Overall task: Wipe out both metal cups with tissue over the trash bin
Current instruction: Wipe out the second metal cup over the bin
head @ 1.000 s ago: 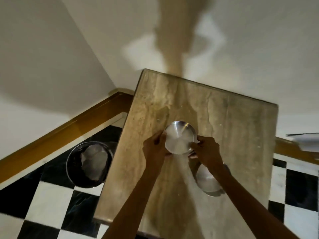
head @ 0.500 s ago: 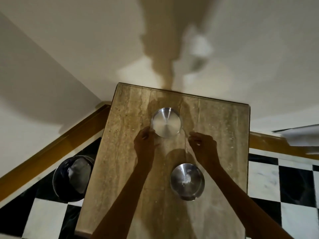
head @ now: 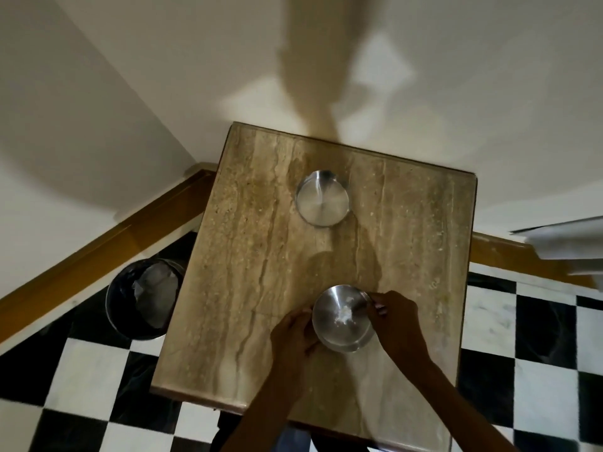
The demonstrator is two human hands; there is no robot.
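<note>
Below, the marble worktop fills most of the view, with the trash bin on the checkered floor just off its left edge. One metal cup stands alone toward the far side, well apart from both hands. Nearer, a second cup holding white residue sits between the left hand and right hand, fingers curled against its rim. The bin lies leftward, across open worktop.

No readable text, label, brand, number or sign shows anywhere
</note>
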